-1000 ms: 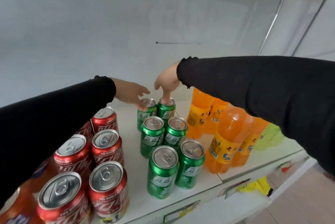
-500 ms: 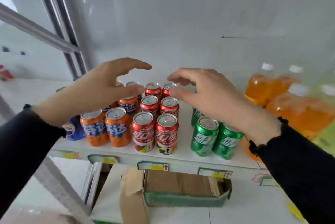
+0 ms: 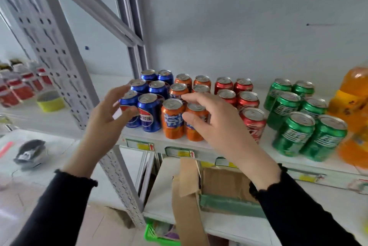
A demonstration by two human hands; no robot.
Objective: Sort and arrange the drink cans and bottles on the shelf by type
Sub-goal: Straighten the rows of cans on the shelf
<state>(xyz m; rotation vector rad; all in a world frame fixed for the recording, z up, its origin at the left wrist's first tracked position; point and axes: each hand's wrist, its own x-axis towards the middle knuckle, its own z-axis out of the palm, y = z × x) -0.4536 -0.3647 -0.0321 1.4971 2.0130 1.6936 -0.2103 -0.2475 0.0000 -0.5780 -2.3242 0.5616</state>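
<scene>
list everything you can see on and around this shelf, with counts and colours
blue cans: six, blue, left end of the shelf, two columns
orange cans: six, orange, right of the blue ones
red cans: at least five, red, middle, partly hidden by the right hand
green cans: six, green, right of the red
orange bottles: at least two, orange, far right, cut off
cardboard box: one, brown, open, below the shelf
yellow-green cup: one, next bay on the left
left hand: open, in front of the blue cans
right hand: open, in front of the orange cans
</scene>
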